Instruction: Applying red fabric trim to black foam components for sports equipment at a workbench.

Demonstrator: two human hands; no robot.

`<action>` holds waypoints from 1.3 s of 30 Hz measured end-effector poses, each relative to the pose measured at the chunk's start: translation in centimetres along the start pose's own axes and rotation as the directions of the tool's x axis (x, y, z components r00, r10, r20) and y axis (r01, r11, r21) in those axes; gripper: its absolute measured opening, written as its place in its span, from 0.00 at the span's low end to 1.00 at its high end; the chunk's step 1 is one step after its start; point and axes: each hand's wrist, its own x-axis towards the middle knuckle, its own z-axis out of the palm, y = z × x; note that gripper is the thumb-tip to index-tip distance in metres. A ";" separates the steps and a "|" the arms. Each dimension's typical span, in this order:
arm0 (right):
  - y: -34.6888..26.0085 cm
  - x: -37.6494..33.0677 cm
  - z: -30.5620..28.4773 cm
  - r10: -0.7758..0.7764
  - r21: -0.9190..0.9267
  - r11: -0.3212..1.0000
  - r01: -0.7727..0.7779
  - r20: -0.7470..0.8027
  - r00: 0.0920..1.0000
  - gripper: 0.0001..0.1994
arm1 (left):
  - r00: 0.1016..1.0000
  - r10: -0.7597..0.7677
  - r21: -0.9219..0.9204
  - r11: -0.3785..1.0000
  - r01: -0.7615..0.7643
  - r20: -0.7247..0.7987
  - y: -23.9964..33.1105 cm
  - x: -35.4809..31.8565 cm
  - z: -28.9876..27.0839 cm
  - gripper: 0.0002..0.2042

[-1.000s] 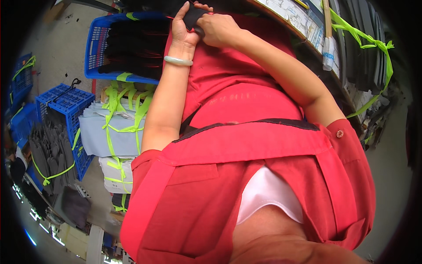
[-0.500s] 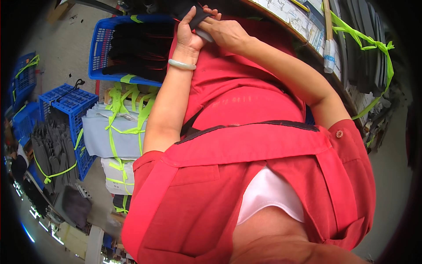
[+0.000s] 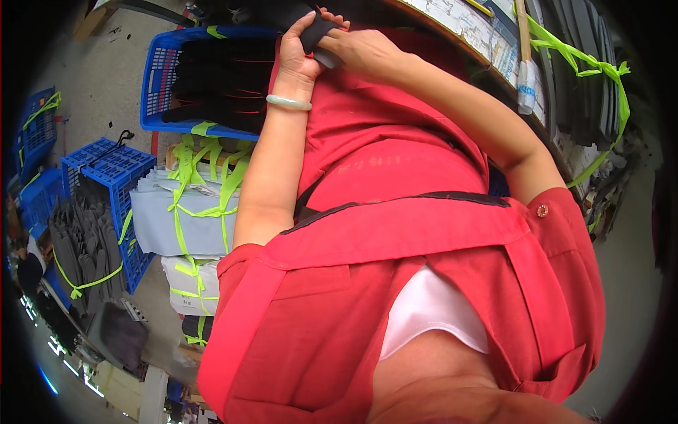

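Observation:
Both hands meet at the top edge of the view, over my red apron. My left hand, with a pale bangle on its wrist, is wrapped round a piece of black fabric, the thumb raised along its side. From the right, my right hand grips the same piece, its fingertips partly hidden by the fabric. A small grey flap shows below the right fingers; I cannot tell whether it belongs to the black piece.
Left of my hands, a blue crate holds black pieces with red edges. Tied light-grey bundles stand below it, near another blue crate and dark-grey strips. A worktable and tied grey sheets are at upper right.
Both hands stay on the black fabric. The left hand and forearm sit slightly further left, and the right hand has shifted a little; the whole view has moved slightly.

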 end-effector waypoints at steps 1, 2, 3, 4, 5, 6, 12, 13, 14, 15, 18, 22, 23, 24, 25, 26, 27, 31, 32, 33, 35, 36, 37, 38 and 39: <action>-0.1 -1.1 -0.3 0.004 -0.002 1.000 -0.004 0.004 1.000 0.15 | 1.000 -0.020 0.043 0.999 0.021 -0.019 -0.1 0.1 0.2 0.10; -0.5 -2.4 -1.1 -0.004 0.060 0.998 0.008 -0.069 0.998 0.19 | 0.998 -0.017 -0.061 0.998 0.020 0.059 0.3 0.0 0.2 0.11; -0.5 -3.3 -1.5 -0.007 0.122 0.992 0.024 -0.141 0.990 0.23 | 0.999 -0.037 -0.116 0.992 0.040 0.031 0.8 0.0 0.1 0.12; 0.6 -3.9 -0.5 -0.060 0.088 0.993 0.073 -0.146 0.987 0.28 | 0.998 -0.050 -0.131 0.990 0.046 -0.028 0.5 -0.1 0.0 0.09; 0.8 -3.8 -0.4 -0.051 0.088 0.994 0.064 -0.146 0.988 0.28 | 0.993 -0.082 -0.140 0.988 0.070 -0.082 0.2 -0.1 1.2 0.07; 1.0 -3.7 -0.3 -0.052 0.062 0.996 0.061 -0.134 0.990 0.29 | 0.993 -0.091 -0.138 0.987 0.079 -0.081 0.1 -0.2 1.7 0.07; 0.8 -1.8 1.4 -0.027 0.078 0.996 0.038 -0.144 0.989 0.25 | 0.983 -0.128 -0.114 0.983 0.143 0.129 0.1 0.1 -0.9 0.14; 0.6 -1.2 1.7 -0.012 0.117 0.993 0.032 -0.168 0.986 0.23 | 0.983 -0.133 -0.113 0.983 0.148 0.127 -0.3 -0.2 -1.1 0.14; 0.4 0.0 1.8 0.022 0.144 0.990 0.004 -0.182 0.983 0.19 | 0.983 -0.110 -0.137 0.982 0.129 0.144 -0.4 -0.1 -0.9 0.14; 0.4 0.3 1.7 0.022 0.141 0.990 0.005 -0.188 0.982 0.19 | 0.983 -0.084 -0.161 0.981 0.110 0.162 -0.3 0.0 -0.7 0.15; 0.7 -0.1 0.8 0.075 0.161 0.985 -0.058 -0.104 0.992 0.18 | 0.990 -0.099 -0.061 0.993 0.105 0.097 -0.6 -0.6 1.2 0.19; 0.1 -2.5 0.0 -0.037 0.192 0.979 0.064 -0.140 0.989 0.18 | 0.998 0.031 0.112 0.993 -0.025 -0.054 0.6 -1.2 0.3 0.17; 0.8 -2.6 0.0 -0.021 0.184 0.982 0.046 -0.135 0.991 0.18 | 0.998 0.023 0.192 0.981 -0.011 -0.058 -0.3 -0.7 0.9 0.15; 0.7 -1.6 0.2 -0.001 0.194 0.981 0.011 -0.053 0.999 0.17 | 0.998 0.030 0.191 0.981 -0.018 -0.060 -0.2 -0.8 0.4 0.15; 0.5 -0.8 0.3 0.018 0.201 0.979 -0.023 0.028 0.999 0.16 | 0.999 0.041 0.148 0.988 -0.038 -0.024 -0.1 -0.9 -0.1 0.13; 0.7 0.3 0.5 0.020 0.198 0.980 -0.023 0.019 1.000 0.16 | 0.999 0.044 0.111 0.993 -0.047 0.021 0.2 -0.4 -0.1 0.10; 0.9 1.3 0.6 0.022 0.214 0.977 -0.022 0.004 1.000 0.15 | 0.999 0.044 0.118 0.992 -0.048 0.029 0.4 -0.2 -0.1 0.10; -0.1 1.9 -0.1 0.018 0.207 0.978 -0.019 0.009 1.000 0.13 | 1.000 -0.001 -0.082 0.997 0.000 -0.012 0.9 -1.3 0.5 0.09; -0.2 0.8 -0.3 -0.051 0.232 0.969 0.085 -0.149 0.987 0.13 | 0.998 0.027 -0.018 0.999 -0.028 -0.052 0.8 -1.7 1.3 0.08; -1.0 -0.2 -0.6 -0.133 0.242 0.947 0.210 -0.301 0.944 0.13 | 0.992 0.077 0.044 0.996 -0.074 -0.095 1.2 -2.2 1.4 0.08; -2.1 -2.4 -1.5 -0.173 0.310 0.906 0.288 -0.351 0.920 0.14 | 0.979 0.190 0.035 0.982 -0.188 -0.073 2.5 -3.6 0.7 0.08; -2.3 -3.3 -2.3 -0.101 0.377 0.900 0.219 -0.309 0.946 0.11 | 0.981 0.183 0.039 0.983 -0.181 -0.069 3.0 -4.8 0.9 0.09; -1.8 -2.9 -2.6 -0.100 0.373 0.901 0.222 -0.319 0.942 0.11 | 0.982 0.175 0.042 0.984 -0.173 -0.066 3.3 -6.0 1.1 0.09; -1.2 -2.6 -3.0 0.093 0.558 0.824 0.101 -0.308 0.947 0.10 | 0.986 0.153 0.088 0.985 -0.147 -0.062 3.0 -7.2 2.0 0.09; -1.1 -2.2 -3.9 0.277 0.722 0.692 -0.008 -0.255 0.927 0.10 | 0.990 0.130 0.131 0.984 -0.121 -0.063 2.6 -8.5 2.6 0.09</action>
